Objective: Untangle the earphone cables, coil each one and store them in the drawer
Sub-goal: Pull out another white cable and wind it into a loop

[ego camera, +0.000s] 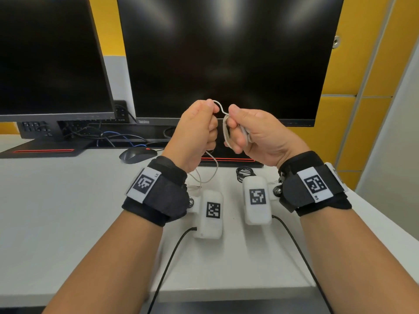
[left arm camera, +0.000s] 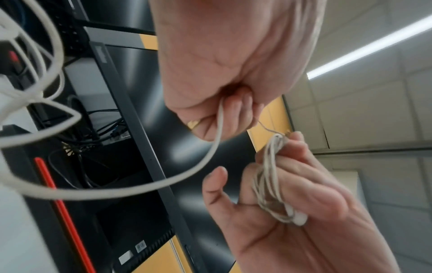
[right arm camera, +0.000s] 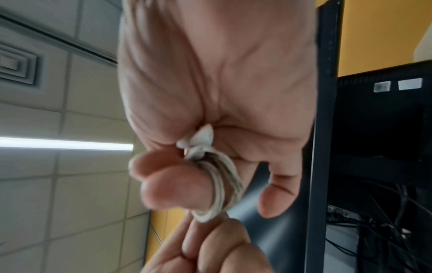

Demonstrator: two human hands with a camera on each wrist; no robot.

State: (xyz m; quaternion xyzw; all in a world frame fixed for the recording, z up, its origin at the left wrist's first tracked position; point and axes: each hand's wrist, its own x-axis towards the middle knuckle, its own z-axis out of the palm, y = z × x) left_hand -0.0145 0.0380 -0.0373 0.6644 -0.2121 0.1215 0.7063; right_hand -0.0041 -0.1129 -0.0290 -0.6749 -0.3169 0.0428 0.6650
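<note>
Nearest to me, both forearms come up from the bottom edge, each with a black fabric wrist strap [ego camera: 158, 196] that carries a white square marker. Above the white desk [ego camera: 68, 211] the two hands are raised close together, almost touching. My left hand [ego camera: 199, 130] is closed in a fist and pinches the white earphone cable [ego camera: 221, 107] between thumb and forefinger; the loose rest of the cable hangs down from this fist in a soft curve toward the desk. My right hand [ego camera: 254, 132] has the same cable wound in several thin round loops around two curled fingers [right arm camera: 177, 186], and a glossy white earbud [right arm camera: 203, 140] is pressed against the palm. The coil stands nearly upright, and the short free piece between the hands runs left to right in an S shape. On the desk under the hands lies a small black coiled cable [ego camera: 243, 173], matte and thin. Farther back are a dark mouse [ego camera: 137, 154] and two black monitors [ego camera: 226, 60].
</note>
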